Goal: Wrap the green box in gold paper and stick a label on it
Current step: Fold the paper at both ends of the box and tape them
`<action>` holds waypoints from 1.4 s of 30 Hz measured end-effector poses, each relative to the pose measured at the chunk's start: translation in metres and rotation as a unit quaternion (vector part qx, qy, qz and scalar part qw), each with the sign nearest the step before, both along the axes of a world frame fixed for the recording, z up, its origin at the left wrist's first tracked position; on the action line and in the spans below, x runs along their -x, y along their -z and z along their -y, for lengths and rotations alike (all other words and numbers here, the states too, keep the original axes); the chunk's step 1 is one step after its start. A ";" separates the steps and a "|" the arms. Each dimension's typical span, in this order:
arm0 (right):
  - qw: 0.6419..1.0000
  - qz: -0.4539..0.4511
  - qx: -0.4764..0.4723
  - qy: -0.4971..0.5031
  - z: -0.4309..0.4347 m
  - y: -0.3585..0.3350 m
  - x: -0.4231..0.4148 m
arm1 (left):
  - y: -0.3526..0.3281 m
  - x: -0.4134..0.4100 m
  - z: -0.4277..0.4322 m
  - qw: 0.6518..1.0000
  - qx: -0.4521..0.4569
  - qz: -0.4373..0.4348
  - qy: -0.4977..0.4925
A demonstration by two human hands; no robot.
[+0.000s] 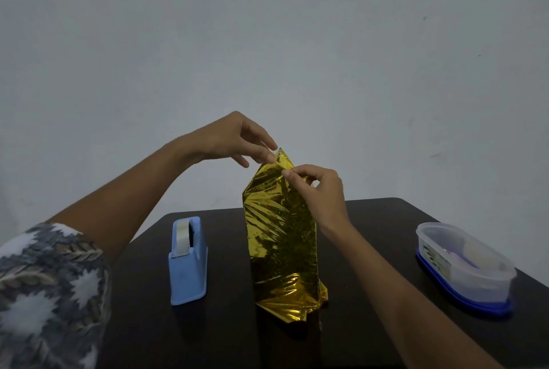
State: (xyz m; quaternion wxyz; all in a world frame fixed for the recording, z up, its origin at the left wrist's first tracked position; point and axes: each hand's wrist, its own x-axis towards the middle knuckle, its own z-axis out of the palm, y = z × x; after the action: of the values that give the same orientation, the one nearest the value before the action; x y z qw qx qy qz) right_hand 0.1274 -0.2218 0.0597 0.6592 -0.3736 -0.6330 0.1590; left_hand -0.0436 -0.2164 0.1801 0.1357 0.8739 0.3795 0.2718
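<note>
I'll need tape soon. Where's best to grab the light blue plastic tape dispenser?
Probably from above, pinching the light blue plastic tape dispenser across its flat side walls: it stands upright and narrow, its tape roll filling the top slot.

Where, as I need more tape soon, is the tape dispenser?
In the head view, the blue tape dispenser stands on the dark table, just left of the upright gold-wrapped box.

At centre frame, the gold paper (282, 235) is a glossy, mirror-like foil, creased and crinkled. The tape dispenser (188, 273) at lower left is smooth pale-blue plastic. The container (463, 264) at right is cloudy translucent plastic. The dark counter (225, 333) shows a faint sheen. The sleeve (50, 288) is patterned cloth.
</note>
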 end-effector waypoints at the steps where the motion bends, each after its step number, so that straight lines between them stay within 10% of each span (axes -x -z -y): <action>1: 1.000 -0.002 0.000 -0.002 0.000 0.000 0.000 | 0.002 -0.001 0.000 1.000 0.001 -0.008 0.003; 7: 1.000 -0.020 0.001 -0.019 0.004 -0.001 0.002 | 0.007 0.001 -0.001 0.993 -0.007 0.114 -0.021; 28: 0.993 0.085 0.075 -0.019 0.001 -0.003 -0.010 | 0.022 -0.003 -0.003 0.994 0.057 0.090 -0.003; 42: 0.977 -0.028 0.153 -0.147 -0.006 0.018 -0.019 | 0.023 -0.006 -0.014 0.994 0.063 0.076 -0.044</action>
State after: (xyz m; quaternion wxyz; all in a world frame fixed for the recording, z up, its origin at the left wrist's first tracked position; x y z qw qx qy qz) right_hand 0.1463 -0.2160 0.0422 0.5810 -0.3685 -0.6307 0.3590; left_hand -0.0374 -0.2029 0.1575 0.2071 0.8228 0.4226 0.3185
